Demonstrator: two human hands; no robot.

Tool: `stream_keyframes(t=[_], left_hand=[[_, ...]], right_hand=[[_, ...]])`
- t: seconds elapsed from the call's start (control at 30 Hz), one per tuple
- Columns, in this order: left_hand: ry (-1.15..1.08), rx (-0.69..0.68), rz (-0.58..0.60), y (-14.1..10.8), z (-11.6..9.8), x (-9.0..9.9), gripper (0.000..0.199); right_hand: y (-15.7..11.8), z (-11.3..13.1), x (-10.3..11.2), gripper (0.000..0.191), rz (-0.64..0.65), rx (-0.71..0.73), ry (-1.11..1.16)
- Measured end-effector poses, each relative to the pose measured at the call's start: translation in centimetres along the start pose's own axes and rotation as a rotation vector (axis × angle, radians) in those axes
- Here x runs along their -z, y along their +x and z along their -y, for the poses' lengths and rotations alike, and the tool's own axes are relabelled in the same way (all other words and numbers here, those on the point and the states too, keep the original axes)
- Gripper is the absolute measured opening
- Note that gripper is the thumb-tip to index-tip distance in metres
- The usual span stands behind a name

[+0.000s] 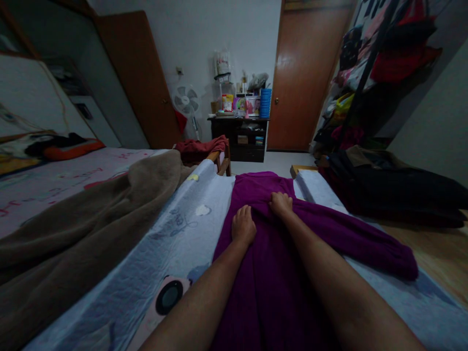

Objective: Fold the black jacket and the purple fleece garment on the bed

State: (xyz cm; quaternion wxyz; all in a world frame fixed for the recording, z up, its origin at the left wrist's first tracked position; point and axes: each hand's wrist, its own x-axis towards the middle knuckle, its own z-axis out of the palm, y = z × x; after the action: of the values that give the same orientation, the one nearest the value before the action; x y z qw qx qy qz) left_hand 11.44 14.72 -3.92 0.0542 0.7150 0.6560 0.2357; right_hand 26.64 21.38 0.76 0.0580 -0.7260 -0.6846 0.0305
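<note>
A purple long-sleeved garment [270, 273] lies spread over a pale blue patterned bed sheet [197, 229], one sleeve stretched out to the right. On the garment's left part rests my left hand [243, 225], its fingers curled and pressed together against the cloth. My right hand [281, 204] is closed on the fabric near the upper right part, beside the base of the sleeve. A small fold of cloth rises between the two hands. The garment's lower end is partly hidden by my forearms.
Left of the sheet lies a brown blanket [120, 214]. Dark folded clothes [395, 185] are stacked at the right. A pink item with a dark round disc [169, 296] lies near my left forearm. A black cabinet [237, 141] and a fan [187, 100] stand at the back.
</note>
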Motion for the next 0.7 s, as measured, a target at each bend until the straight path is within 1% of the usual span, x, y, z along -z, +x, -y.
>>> stream_keyframes(t=[0.07,0.2,0.27,0.33,0.4,0.47,0.53,0.6,0.7], left_hand=[[-0.041,-0.02,-0.002,-0.2,0.4,-0.7,0.053],[-0.065,-0.033,0.033,-0.3,0.9,-1.0,0.056],[-0.054,-0.036,0.057,-0.3,0.9,-1.0,0.059],[-0.037,-0.037,0.071,-0.3,0.8,-0.9,0.062],[-0.027,-0.044,0.069,-0.4,0.7,-0.9,0.064],[-0.034,-0.046,0.046,-0.5,0.6,-0.8,0.062],[-0.048,-0.029,0.02,-0.5,0.5,-0.8,0.058],[-0.056,-0.011,0.003,-0.4,0.5,-0.8,0.054],[-0.063,-0.013,-0.001,-0.4,0.5,-0.7,0.052]], right_hand=[[0.4,-0.2,0.1,0.028,-0.014,0.004,0.003],[0.6,-0.5,-0.4,0.033,-0.134,-0.035,-0.011],[0.5,-0.6,-0.8,0.033,-0.131,-0.02,-0.016],[0.4,-0.4,-1.0,0.034,-0.096,0.001,-0.019],[0.5,-0.1,-0.9,0.035,-0.122,0.007,-0.006],[0.6,0.5,-0.7,0.033,-0.183,0.072,0.113],[0.8,1.2,-0.7,0.029,-0.204,0.195,0.287],[0.8,1.7,-1.1,0.023,-0.17,0.294,0.402],[0.7,1.9,-2.4,0.019,-0.131,0.326,0.448]])
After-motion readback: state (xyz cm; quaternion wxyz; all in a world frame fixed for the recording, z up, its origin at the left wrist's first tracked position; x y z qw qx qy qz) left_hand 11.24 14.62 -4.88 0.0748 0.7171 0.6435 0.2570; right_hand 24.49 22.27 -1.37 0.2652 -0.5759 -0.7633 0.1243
